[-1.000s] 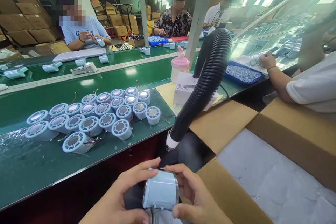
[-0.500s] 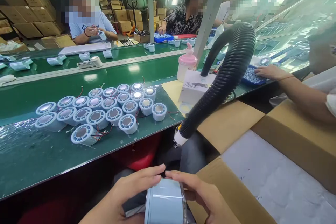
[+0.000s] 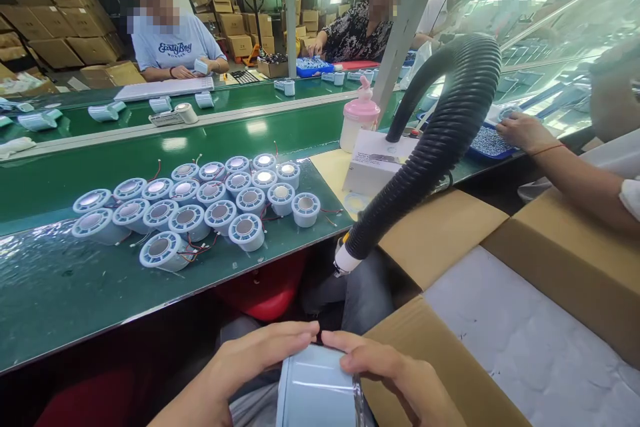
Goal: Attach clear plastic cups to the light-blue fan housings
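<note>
While the black ribbed hose [image 3: 453,97] arcs down to its white nozzle [image 3: 346,259], the action sits right below it: a light-blue housing [image 3: 320,387], held between two bare hands and cut off by the bottom of the view. The left hand [image 3: 240,367] grips from its own side, fingers stretched to the top edge; the right hand [image 3: 400,370] clasps the other side, a bent finger on the upper corner — a two-handed hold, thumbs out of sight. A glossy, clear-looking edge shows on the housing's right.

Out to the hose's left, round light-blue units [image 3: 186,219] crowd the green bench [image 3: 75,293], faces up, thin wires trailing among them. Just behind the hose stands a white box [image 3: 365,163], with a pink-lidded bottle [image 3: 360,119] beyond it. Below and right of the hose, an open carton [image 3: 435,360] shows white sheeting inside. Farther right of it, a co-worker's hand [image 3: 525,133] is at a blue tray [image 3: 501,152] — and far left, a co-worker in a light-blue shirt [image 3: 173,47] holds a small light-blue part [image 3: 201,67].
</note>
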A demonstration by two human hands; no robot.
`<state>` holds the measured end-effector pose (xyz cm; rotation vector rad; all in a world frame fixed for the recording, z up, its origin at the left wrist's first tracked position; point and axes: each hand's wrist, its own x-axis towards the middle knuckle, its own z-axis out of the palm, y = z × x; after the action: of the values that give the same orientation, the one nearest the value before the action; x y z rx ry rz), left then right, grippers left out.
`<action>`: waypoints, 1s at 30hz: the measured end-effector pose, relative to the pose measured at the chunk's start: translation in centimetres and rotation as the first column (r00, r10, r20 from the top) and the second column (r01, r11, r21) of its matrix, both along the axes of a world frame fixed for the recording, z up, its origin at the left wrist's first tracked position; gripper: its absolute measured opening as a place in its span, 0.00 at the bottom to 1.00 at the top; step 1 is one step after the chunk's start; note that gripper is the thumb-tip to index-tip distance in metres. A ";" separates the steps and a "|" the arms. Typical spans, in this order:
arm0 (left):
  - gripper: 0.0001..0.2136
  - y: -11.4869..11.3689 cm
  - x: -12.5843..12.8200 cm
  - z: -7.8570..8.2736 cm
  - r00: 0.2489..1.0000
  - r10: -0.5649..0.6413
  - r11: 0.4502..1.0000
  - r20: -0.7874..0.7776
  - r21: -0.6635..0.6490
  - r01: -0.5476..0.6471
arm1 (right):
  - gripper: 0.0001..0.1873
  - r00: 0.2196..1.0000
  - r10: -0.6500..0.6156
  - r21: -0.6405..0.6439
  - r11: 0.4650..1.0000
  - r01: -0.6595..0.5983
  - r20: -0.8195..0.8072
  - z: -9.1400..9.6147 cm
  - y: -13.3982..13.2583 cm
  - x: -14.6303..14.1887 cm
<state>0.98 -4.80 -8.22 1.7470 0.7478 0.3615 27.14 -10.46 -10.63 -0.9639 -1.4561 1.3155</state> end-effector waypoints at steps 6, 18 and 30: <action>0.33 0.0 0.2 0.8 0.996 0.037 0.996 -0.077 0.078 -0.031 | 0.23 0.993 -0.064 0.017 0.998 0.066 -0.102 1.5 0.1 -0.5; 0.36 0.6 1.3 1.1 0.976 -0.030 0.998 -0.214 -0.066 0.016 | 0.30 0.834 -0.006 -0.457 0.838 -0.297 -0.552 -1.6 0.4 -1.8; 0.38 0.8 1.7 -0.3 0.983 -0.022 0.992 -0.184 -0.128 -0.002 | 0.28 0.922 0.016 -0.357 0.919 -0.166 -0.387 -2.0 0.2 -1.2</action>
<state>2.70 -3.98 -8.54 1.6776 0.8758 0.1416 25.92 -10.22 -12.62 -0.8279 -0.9728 1.7918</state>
